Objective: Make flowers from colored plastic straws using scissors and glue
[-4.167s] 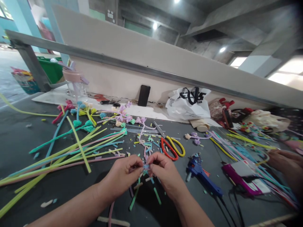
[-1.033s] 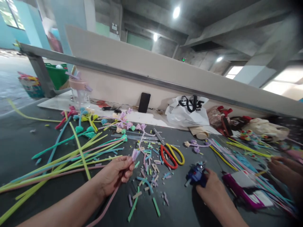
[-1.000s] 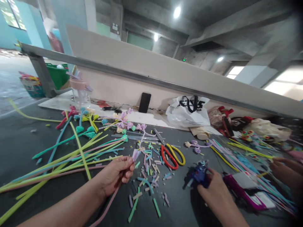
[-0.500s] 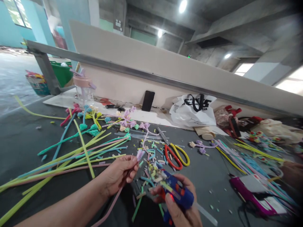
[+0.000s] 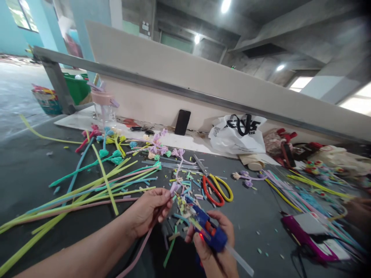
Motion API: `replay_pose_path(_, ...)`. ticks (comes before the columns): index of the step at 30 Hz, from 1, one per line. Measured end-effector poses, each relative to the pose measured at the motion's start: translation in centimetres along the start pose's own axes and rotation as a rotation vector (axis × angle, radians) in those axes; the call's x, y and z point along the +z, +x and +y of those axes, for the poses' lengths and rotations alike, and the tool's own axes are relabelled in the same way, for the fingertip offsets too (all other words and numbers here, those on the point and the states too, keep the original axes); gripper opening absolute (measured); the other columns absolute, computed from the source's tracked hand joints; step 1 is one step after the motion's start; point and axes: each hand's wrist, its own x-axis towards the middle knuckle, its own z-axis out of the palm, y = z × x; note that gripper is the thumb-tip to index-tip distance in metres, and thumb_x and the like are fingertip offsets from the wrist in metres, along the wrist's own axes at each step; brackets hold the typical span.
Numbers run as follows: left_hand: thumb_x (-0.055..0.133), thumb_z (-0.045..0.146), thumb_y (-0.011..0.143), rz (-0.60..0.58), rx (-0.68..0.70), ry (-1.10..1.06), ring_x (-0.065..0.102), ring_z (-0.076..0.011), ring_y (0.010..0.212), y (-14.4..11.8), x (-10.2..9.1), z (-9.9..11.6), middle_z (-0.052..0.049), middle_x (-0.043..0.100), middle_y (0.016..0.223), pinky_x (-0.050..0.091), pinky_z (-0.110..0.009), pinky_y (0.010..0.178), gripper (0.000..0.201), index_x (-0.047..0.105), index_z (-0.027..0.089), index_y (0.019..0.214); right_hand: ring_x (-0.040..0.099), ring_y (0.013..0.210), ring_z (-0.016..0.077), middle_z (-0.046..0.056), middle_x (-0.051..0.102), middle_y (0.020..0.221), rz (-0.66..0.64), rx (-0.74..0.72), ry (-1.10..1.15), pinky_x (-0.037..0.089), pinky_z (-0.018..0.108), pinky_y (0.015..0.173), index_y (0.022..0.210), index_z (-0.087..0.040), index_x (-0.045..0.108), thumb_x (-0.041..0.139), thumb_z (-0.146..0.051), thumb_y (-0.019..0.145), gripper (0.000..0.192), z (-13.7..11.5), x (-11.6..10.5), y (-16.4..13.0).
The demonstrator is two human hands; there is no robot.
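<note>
Head view, lower centre: left hand (image 5: 149, 210) pinches a light, bendable pink stem (image 5: 139, 251) near its tip, right hand (image 5: 216, 251) clenches a rigid glue gun (image 5: 207, 229) by its grip.

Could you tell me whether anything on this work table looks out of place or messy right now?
Yes: the blue hot-glue gun in the right hand has coloured scraps stuck around its nozzle, beside the lilac pipe-cleaner flower held by the left hand. Short cut pieces litter the dark table near the red-and-yellow scissors.
</note>
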Motion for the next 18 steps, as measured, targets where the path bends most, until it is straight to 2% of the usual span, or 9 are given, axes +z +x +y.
replay_pose_path(10, 0.062, 0.029, 0.073, 0.024, -0.024, 0.003, 0.038, -0.0021, 0.039, -0.2, 0.1, 0.2, 0.003, 0.049, 0.056, 0.024, -0.013, 0.032, 0.023, 0.05, 0.013, 0.062, 0.056, 0.058, 0.015, 0.003, 0.059, 0.077, 0.02, 0.018, -0.085, 0.045, 0.027, 0.055, 0.106, -0.025, 0.038, 0.062, -0.047, 0.07, 0.048, 1.3, -0.8, -0.3)
replay_pose_path(18, 0.06, 0.03, 0.075, 0.017, -0.012, 0.022, 0.038, -0.0022, 0.039, -0.1, -0.1, 0.0, 0.003, 0.048, 0.056, 0.024, -0.013, 0.033, 0.023, 0.05, 0.013, 0.063, 0.058, 0.061, 0.0161, 0.004, 0.06, 0.077, -0.018, -0.011, -0.139, 0.047, 0.028, 0.059, 0.108, -0.024, 0.037, 0.06, -0.044, 0.073, 0.046, 1.5, -1.5, -0.2)
